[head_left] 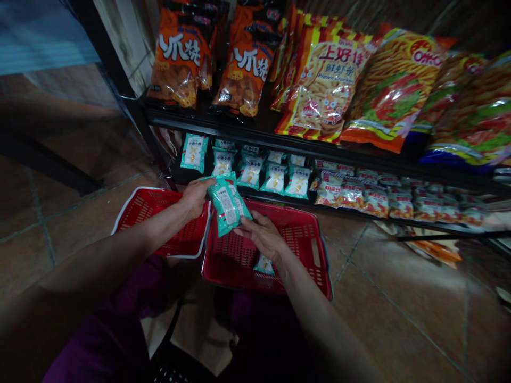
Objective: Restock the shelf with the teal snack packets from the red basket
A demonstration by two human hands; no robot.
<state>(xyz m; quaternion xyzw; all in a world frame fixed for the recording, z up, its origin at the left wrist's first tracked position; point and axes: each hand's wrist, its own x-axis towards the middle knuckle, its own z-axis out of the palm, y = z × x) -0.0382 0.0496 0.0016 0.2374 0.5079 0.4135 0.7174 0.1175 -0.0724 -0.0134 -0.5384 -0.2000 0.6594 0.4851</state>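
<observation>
A teal snack packet (227,205) with a white printed panel is held up over the red baskets. My left hand (196,198) grips its upper left edge. My right hand (261,233) has its fingers at the packet's lower right corner; whether they pinch it is hard to see. Below lies the larger red basket (305,226), with another teal packet (264,264) in it, partly hidden by my right hand. The second red basket (138,205), with a white rim, stands to the left under my left forearm.
Several matching teal packets (251,170) stand on the low shelf, beside rows of small red-and-white packets (375,199). Above, the shelf edge (239,125) juts out under large orange bags (175,58) and prawn cracker bags (325,80). A dark post (120,80) rises at left.
</observation>
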